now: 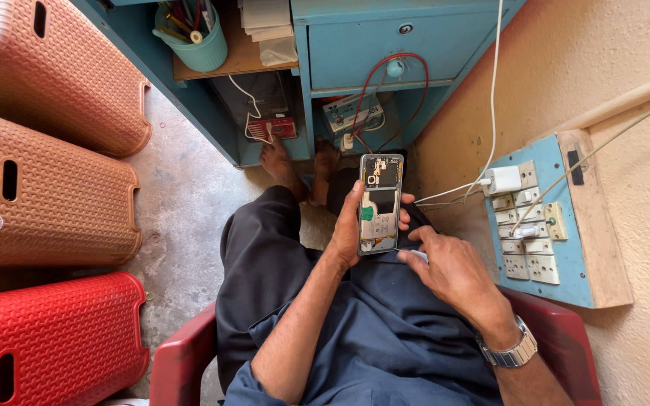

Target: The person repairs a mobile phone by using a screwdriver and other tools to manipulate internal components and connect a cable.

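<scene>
Red chair (182, 353), stools (47, 195), blue desk (355, 45)

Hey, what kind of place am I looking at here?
Probably a small phone repair shop. The left hand holds an opened phone with its insides showing, a wall board of switches and sockets has a charger plugged in, and a blue desk holds wires and tools.
</scene>
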